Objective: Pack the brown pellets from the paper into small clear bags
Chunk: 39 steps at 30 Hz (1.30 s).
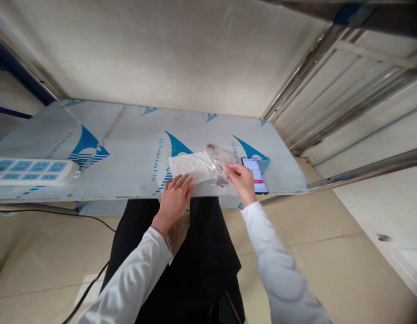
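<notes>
A white, crinkled paper-like sheet [191, 165] lies on the bench near its front edge. My left hand [174, 195] rests its fingers on the sheet's lower left part, stretched out rather than gripping. Touching the sheet's right end is a crumpled clear plastic bag [219, 167]; what it contains is too blurred to tell. The fingertips of my right hand [240, 177] are pinched on the bag's right side. Just behind that hand a phone [257, 174] lies face up with its screen lit.
The bench top [134, 148] is covered in film printed with blue marks. At the left lies a white power strip [36, 172] with blue panels. A pale wall [168, 58] rises behind, and metal posts [305, 72] stand at the right. A black cable [88, 288] crosses the floor.
</notes>
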Each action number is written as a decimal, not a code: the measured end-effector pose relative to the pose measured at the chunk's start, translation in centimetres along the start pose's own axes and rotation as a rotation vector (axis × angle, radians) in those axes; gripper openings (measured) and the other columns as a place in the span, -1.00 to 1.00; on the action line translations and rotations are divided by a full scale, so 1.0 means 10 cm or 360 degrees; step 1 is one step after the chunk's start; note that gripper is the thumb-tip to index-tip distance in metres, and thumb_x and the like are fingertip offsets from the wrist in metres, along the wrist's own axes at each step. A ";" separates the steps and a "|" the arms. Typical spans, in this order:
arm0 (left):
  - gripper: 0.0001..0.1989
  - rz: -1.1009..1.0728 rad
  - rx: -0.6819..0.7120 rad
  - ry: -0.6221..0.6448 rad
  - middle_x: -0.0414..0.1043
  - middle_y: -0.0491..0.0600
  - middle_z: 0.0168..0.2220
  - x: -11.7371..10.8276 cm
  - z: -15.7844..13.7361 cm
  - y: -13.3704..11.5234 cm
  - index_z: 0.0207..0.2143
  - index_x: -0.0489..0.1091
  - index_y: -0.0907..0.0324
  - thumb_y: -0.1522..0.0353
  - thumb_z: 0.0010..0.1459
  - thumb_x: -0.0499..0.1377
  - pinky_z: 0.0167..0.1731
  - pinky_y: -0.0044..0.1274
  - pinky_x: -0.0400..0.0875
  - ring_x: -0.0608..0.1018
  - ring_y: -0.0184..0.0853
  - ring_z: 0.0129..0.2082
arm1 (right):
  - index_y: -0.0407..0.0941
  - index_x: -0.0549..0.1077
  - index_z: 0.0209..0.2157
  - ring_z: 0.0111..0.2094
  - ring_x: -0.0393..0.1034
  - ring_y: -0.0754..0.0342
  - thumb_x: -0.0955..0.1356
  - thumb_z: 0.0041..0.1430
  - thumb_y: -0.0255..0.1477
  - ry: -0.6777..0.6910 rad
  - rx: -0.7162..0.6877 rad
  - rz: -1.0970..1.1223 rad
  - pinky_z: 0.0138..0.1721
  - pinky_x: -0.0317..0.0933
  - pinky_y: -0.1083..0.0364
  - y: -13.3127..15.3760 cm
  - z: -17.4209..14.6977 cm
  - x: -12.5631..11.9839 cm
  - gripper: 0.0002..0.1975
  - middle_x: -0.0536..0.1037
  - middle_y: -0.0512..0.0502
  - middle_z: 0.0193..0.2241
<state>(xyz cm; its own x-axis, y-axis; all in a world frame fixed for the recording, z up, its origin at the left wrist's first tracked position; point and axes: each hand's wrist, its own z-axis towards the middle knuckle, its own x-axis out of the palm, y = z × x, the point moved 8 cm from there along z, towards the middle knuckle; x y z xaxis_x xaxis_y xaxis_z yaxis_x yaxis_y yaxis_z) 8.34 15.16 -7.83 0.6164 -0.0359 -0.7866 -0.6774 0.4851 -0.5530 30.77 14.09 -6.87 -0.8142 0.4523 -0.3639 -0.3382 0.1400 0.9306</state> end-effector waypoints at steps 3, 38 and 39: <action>-0.70 0.0232 0.0077 0.0057 0.45 0.07 0.07 0.08 0.07 0.15 -0.13 0.49 0.11 0.30 0.30 -0.02 0.13 -0.13 0.12 0.39 -0.07 0.15 | -0.16 0.49 -0.38 -0.37 0.50 -0.01 0.39 0.01 -0.28 -0.0072 -0.0094 -0.0476 -0.24 0.36 0.00 -0.11 0.51 -0.05 -0.78 0.61 -0.13 -0.41; -0.81 -0.0329 -0.0167 -0.0632 0.51 0.01 -0.16 -0.51 -0.66 0.13 -0.12 0.41 0.14 0.40 0.27 0.05 -0.04 -0.35 0.33 0.49 -0.23 -0.08 | -0.15 0.40 -0.48 -0.49 0.24 0.14 0.44 -0.16 -0.16 0.0054 -0.0533 -0.0521 -0.47 0.09 0.18 0.81 1.17 -0.02 -0.65 0.38 0.08 -0.58; -0.82 -0.0375 -0.0205 -0.0641 0.52 0.01 -0.20 -0.52 -0.77 0.15 -0.16 0.42 0.14 0.41 0.27 0.05 -0.08 -0.37 0.35 0.50 -0.25 -0.13 | -0.15 0.40 -0.47 -0.50 0.24 0.15 0.45 -0.16 -0.15 0.0108 -0.0550 -0.0388 -0.48 0.10 0.18 0.89 1.12 0.18 -0.64 0.38 0.08 -0.57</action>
<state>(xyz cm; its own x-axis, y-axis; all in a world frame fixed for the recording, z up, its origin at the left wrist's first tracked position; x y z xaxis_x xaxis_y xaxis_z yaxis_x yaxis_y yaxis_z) 0.98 9.31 -6.68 0.8482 0.2218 -0.4810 -0.5292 0.3914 -0.7528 31.57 26.04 1.21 -0.7163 0.3817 -0.5841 -0.6534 -0.0732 0.7534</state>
